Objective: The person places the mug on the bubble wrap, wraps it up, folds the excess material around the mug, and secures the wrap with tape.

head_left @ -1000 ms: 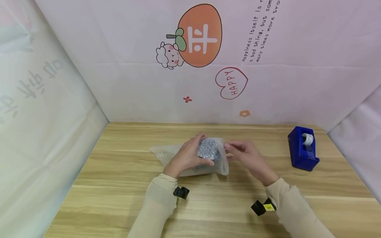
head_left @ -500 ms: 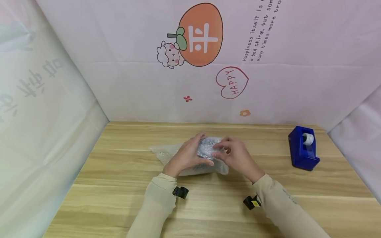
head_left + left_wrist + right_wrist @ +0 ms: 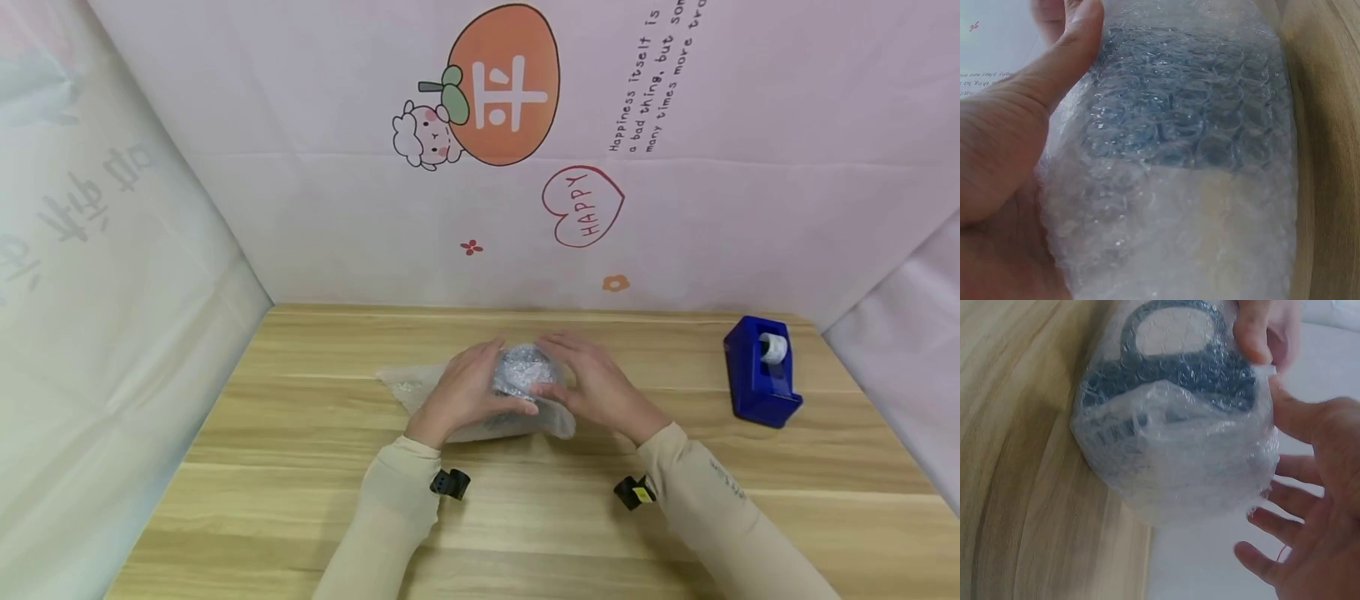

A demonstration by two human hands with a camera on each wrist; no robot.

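A dark blue-grey mug (image 3: 523,367) lies wrapped in clear bubble wrap (image 3: 510,427) at the middle of the table. Its handle (image 3: 1172,317) shows through the wrap in the right wrist view. My left hand (image 3: 467,385) grips the bundle from the left, thumb on the near side and fingers on the far side. My right hand (image 3: 598,387) holds it from the right, thumb and fingers spread around the folded wrap end (image 3: 1179,456). A loose tail of wrap (image 3: 408,383) trails out to the left. The mug's underside is hidden.
A blue tape dispenser (image 3: 761,371) with a roll of clear tape (image 3: 772,348) stands at the right of the wooden table (image 3: 300,500). Printed cloth walls (image 3: 337,225) enclose its back and sides.
My right hand has moved left from the wrap's open right edge, folded that edge over the mug, and spread its fingers around the bundle. My left hand has kept its grip.
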